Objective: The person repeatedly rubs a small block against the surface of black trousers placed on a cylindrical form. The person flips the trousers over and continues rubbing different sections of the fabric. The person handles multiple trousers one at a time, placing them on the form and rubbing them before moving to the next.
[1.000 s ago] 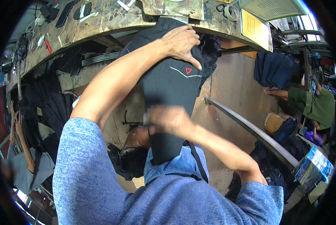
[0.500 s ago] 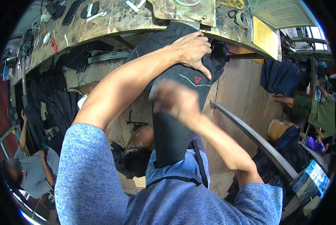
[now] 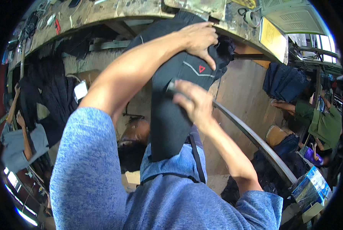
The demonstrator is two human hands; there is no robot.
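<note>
Black trousers (image 3: 167, 126) hang from the table edge down across my lap, with a pale stitched line and a red triangle mark on them. My left hand (image 3: 198, 40) grips their upper part, fingers curled over the far edge and thumb spread along the cloth. Just below the stitched line, my right hand (image 3: 196, 101) is closed on a small grey object (image 3: 171, 86) whose kind I cannot make out. That object is against or just over the black cloth. Its inner end is hidden by my fingers.
A worn wooden table (image 3: 102, 15) runs along the far side, with a tape roll (image 3: 252, 18) and a yellow booklet (image 3: 273, 40) on it. A metal bar (image 3: 256, 140) slants at right. People work among dark cloth on both sides; a blue box (image 3: 313, 188) stands lower right.
My right hand, blurred before, has moved slightly right over the trousers, and the grey object now shows at its fingertips. My left hand keeps its grip. The whole view has shifted a little.
</note>
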